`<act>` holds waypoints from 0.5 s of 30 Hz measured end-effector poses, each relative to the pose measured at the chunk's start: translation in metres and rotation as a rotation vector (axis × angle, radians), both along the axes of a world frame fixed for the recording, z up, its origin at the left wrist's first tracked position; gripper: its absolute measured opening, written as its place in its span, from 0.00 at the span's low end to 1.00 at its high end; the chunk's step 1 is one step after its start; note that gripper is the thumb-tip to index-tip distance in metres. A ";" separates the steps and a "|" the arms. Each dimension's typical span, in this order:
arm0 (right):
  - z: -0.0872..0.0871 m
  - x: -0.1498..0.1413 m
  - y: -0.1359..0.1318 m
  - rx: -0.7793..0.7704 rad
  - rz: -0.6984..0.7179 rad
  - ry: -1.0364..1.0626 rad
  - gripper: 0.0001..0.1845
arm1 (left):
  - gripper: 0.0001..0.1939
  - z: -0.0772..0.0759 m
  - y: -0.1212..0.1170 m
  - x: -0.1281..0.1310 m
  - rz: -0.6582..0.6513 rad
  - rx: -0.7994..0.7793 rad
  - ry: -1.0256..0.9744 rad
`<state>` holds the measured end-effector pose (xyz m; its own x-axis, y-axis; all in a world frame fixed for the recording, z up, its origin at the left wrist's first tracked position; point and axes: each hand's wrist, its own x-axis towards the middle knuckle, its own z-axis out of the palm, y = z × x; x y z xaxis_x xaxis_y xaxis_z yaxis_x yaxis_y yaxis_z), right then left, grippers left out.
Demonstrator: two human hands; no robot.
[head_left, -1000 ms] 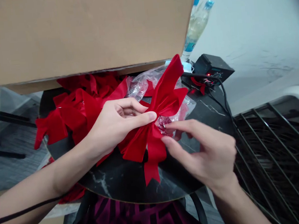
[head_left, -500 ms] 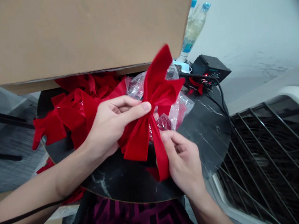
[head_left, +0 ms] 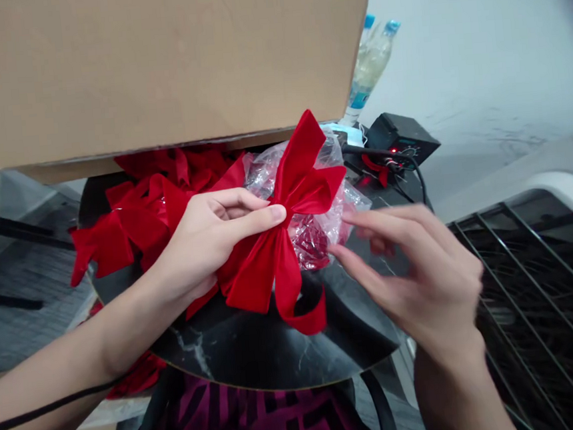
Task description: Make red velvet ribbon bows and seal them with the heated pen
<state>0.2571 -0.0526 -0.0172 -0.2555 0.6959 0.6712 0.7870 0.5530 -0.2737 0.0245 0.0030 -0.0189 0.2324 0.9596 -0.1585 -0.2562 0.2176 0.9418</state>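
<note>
My left hand (head_left: 213,238) pinches a red velvet ribbon bow (head_left: 288,228) at its knot, thumb and forefinger closed on it, just above a round black marble-patterned table (head_left: 258,351). The bow's loops stand up and its tails hang down, one curling onto the table. My right hand (head_left: 417,277) hovers to the right of the bow with fingers apart, blurred by motion, holding nothing. A clear plastic bag (head_left: 318,232) with red pieces inside lies right behind the bow.
A pile of red ribbon bows (head_left: 141,214) lies at the table's left. A large cardboard box (head_left: 152,59) overhangs the back. A black device with a red light and cable (head_left: 403,141) and plastic bottles (head_left: 368,67) stand behind. A black wire rack (head_left: 543,286) is on the right.
My right hand let go of the bow's tail and moved right, opening its fingers. The tail dropped and curled onto the table. My left hand kept its pinch on the knot.
</note>
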 end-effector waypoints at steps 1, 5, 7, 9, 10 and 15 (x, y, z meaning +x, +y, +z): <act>0.000 -0.004 0.014 0.109 0.043 -0.060 0.20 | 0.10 0.000 -0.002 0.001 -0.018 -0.013 0.002; -0.004 -0.011 0.043 0.303 0.163 -0.161 0.14 | 0.09 0.002 -0.004 -0.001 -0.103 -0.080 -0.065; -0.005 -0.012 0.038 0.335 0.140 -0.138 0.15 | 0.08 0.000 -0.003 -0.004 -0.092 -0.098 -0.092; -0.007 -0.016 0.024 0.311 0.036 -0.023 0.14 | 0.07 -0.002 -0.002 -0.006 -0.045 -0.086 -0.087; -0.008 -0.020 0.016 0.237 -0.021 0.065 0.11 | 0.07 -0.004 -0.001 -0.006 -0.023 -0.067 -0.080; -0.021 -0.055 -0.002 -0.440 -0.067 0.683 0.07 | 0.10 -0.013 -0.004 -0.002 -0.050 -0.015 -0.052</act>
